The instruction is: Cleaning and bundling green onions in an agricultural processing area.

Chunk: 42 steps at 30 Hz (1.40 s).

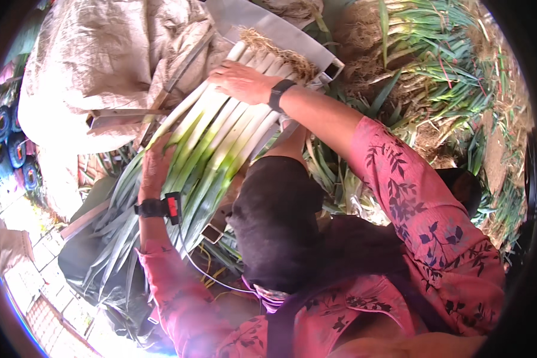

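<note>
A row of leeks (pixel 227 128) lies slantwise before me, white shanks side by side, roots at the far end and green leaves fanning toward the lower left. My right hand (pixel 241 82) rests flat across the white shanks just below the roots, its fingers stretched out to the left. At the left edge of the row, my left hand (pixel 155 161) grips the leeks where the white turns green. Leaves partly hide its fingers. Under the root end is a grey metal tray-like support (pixel 244 15).
A big heap of leeks (pixel 435 65) with soil on the roots lies at the right. Pale sacking (pixel 101 65) bulges at the upper left, beside a metal bar (pixel 182 65). Blue rolls (pixel 9 140) are at the far left. Dark plastic sheeting (pixel 89 262) lies beneath the leaf tips.
</note>
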Each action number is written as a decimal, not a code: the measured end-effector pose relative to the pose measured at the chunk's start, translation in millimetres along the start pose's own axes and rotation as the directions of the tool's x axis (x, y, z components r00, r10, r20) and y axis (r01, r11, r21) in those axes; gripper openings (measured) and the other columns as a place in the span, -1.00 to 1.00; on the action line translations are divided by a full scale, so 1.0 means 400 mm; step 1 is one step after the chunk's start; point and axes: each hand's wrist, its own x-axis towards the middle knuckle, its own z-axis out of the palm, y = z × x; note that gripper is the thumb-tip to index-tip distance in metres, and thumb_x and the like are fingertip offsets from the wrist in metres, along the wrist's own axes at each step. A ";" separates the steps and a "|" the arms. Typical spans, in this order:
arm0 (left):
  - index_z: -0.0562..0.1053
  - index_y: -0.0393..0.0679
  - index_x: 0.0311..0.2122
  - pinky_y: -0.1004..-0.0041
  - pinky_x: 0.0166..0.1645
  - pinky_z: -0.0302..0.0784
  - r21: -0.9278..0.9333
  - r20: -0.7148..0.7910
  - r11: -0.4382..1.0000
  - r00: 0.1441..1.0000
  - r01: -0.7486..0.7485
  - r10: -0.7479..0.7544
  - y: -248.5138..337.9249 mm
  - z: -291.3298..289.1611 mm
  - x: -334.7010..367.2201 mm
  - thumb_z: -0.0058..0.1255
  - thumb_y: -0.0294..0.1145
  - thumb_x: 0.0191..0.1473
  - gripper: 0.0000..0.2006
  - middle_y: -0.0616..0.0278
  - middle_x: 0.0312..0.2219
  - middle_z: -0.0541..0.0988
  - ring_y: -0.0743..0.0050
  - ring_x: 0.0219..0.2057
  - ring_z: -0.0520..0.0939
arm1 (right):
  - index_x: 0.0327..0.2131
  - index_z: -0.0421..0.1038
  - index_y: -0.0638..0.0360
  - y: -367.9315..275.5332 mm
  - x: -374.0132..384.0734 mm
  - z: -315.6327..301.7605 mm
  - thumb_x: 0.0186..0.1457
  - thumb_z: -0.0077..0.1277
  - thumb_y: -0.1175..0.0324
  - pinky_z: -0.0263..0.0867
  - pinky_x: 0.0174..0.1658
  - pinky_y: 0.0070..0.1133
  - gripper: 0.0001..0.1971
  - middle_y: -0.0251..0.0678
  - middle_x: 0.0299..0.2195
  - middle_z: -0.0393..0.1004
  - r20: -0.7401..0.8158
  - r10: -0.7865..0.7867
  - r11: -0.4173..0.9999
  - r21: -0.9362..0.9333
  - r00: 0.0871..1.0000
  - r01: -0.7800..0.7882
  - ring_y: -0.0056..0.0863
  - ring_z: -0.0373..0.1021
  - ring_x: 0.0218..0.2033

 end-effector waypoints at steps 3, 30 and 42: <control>0.45 -0.09 0.08 0.27 0.10 0.41 0.069 -0.039 0.997 0.999 -0.035 0.038 -0.023 -0.005 -0.016 0.08 -0.31 0.10 -0.59 -0.07 -0.02 0.53 -0.03 0.01 0.54 | 0.08 0.31 0.18 0.004 -0.031 0.025 0.15 -0.03 0.31 -0.07 0.34 -0.34 -0.58 -0.23 0.13 0.31 0.036 0.012 0.997 -0.076 0.999 -0.010 -0.26 0.11 0.23; 0.51 -0.28 -0.16 0.35 -0.10 0.47 0.043 -0.255 0.999 0.967 0.011 0.001 -0.068 -0.119 -0.027 0.23 -0.51 -0.08 -0.69 0.05 -0.30 0.60 0.16 -0.26 0.61 | 0.13 0.28 0.10 -0.014 -0.063 0.030 0.22 -0.08 0.31 -0.15 0.37 -0.32 -0.59 -0.30 0.16 0.25 0.031 0.101 0.994 -0.055 0.994 -0.099 -0.32 0.02 0.29; 0.55 -0.25 -0.15 0.23 -0.08 0.50 0.108 -0.211 0.987 0.968 -0.116 0.137 0.003 -0.013 0.081 0.21 -0.39 -0.04 -0.68 -0.01 -0.26 0.63 0.01 -0.22 0.64 | 0.12 0.32 0.09 -0.027 -0.049 0.032 0.23 -0.07 0.28 -0.12 0.37 -0.35 -0.61 -0.32 0.17 0.25 0.012 0.072 0.994 -0.077 0.997 -0.071 -0.34 0.02 0.29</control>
